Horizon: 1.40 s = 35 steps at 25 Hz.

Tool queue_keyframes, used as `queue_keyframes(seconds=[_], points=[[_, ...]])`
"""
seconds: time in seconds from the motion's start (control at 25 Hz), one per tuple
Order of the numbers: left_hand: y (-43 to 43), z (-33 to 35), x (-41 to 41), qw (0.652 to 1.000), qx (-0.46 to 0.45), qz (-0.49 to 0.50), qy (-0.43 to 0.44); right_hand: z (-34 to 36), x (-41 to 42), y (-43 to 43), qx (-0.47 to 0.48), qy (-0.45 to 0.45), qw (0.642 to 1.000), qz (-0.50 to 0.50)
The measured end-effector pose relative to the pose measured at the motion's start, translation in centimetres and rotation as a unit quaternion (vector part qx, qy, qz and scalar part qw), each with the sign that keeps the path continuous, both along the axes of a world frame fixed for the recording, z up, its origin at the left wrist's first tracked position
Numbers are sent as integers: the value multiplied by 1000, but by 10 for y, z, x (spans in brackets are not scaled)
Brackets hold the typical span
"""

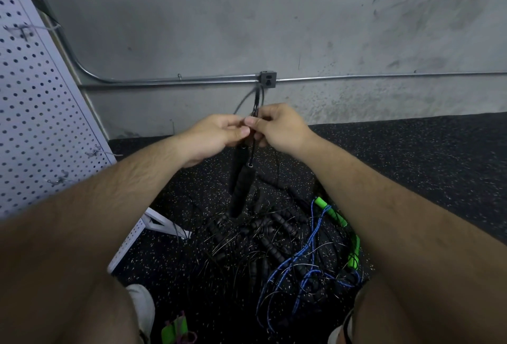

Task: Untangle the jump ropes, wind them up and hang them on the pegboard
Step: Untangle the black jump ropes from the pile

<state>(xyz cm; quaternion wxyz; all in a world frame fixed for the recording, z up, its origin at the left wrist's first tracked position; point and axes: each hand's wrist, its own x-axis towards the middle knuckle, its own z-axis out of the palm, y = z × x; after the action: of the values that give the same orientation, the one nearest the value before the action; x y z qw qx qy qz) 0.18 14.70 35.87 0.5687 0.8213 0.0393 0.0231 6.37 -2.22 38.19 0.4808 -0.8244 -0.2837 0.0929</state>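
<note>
Both hands meet at the middle of the view around a black jump rope (256, 102). My left hand (216, 135) and my right hand (277, 127) pinch its thin cord, whose loops stick up above the fingers. Its two black foam handles (240, 187) hang down below the hands. On the floor beneath lies a tangled pile of jump ropes (263, 245) with black handles and thin wires, a blue rope (307, 256) and green handles (333, 212). The white pegboard (35, 113) stands at the left, with bare metal hooks (103, 153).
A grey concrete wall with a metal conduit and outlet box (267, 79) runs behind. The floor is black speckled rubber (411, 162). The pegboard's white foot (164, 223) reaches toward the pile. White shoes (142, 308) and a green item (175, 330) are at the bottom.
</note>
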Motion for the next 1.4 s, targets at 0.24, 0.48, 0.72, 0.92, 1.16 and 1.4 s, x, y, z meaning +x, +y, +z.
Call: queue_keyframes(seconds=[0.24,0.48,0.72,0.92,1.16,1.4], points=[[-7,-3,-2,999,-11,-6,-31,4,0,2,36,6,999,-9],[-13,-3,-2,998,-44,29,-40,9,-2,-1,74,28,995,-68],[-15,-5,-4,1000,-16,21,-17,14,-2,-2,140,42,984,-102],[-18,-2,-2,995,-17,89,-49,7,3,-5,144,59,983,-93],[-8,16,2,976,-86,179,-93,-15,-22,-6,17,-160,978,-133],[6,25,2,948,-208,228,-80,-52,-42,22,-241,-257,928,-123]])
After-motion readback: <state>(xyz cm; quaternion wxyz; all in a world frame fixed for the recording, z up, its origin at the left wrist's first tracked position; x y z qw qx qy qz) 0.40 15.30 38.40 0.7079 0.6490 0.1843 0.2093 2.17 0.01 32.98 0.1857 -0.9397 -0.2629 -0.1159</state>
